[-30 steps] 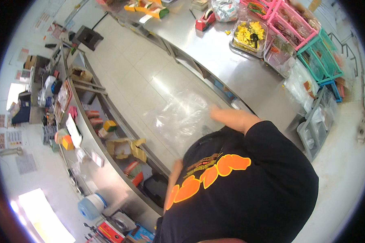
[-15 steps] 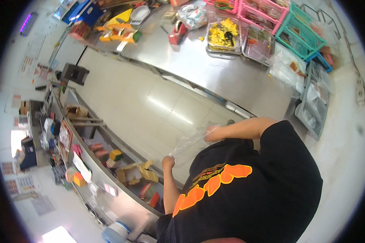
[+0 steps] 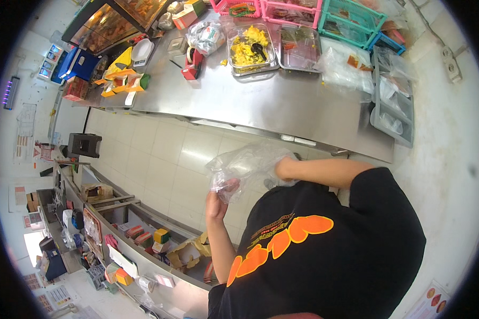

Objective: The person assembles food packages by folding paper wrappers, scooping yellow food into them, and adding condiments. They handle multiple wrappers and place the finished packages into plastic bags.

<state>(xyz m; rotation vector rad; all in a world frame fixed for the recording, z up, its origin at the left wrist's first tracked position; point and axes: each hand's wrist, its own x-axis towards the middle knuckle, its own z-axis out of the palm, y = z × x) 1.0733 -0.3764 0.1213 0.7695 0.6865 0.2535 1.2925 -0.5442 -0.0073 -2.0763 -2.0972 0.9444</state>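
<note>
A clear plastic bag [image 3: 250,162] is spread between my two hands, in front of my body and above the floor. My left hand [image 3: 218,200] grips its left side, with film lying over the fingers. At the other end my right hand [image 3: 286,169] holds the plastic, its fingers partly hidden by the folds. The bag looks crumpled and see-through, with nothing visible inside.
Across the aisle a steel table [image 3: 197,101] carries a tray of yellow food [image 3: 245,53], a red tape dispenser [image 3: 192,64], plastic baskets [image 3: 351,24] and a grey divided tray [image 3: 391,101]. Shelves with boxes [image 3: 162,236] stand at lower left, beyond them a dark stool [image 3: 84,144].
The bag, stretched thin before, now billows wider. My left hand has risen a little and tilted into the plastic. The view has turned, so the table looks more level.
</note>
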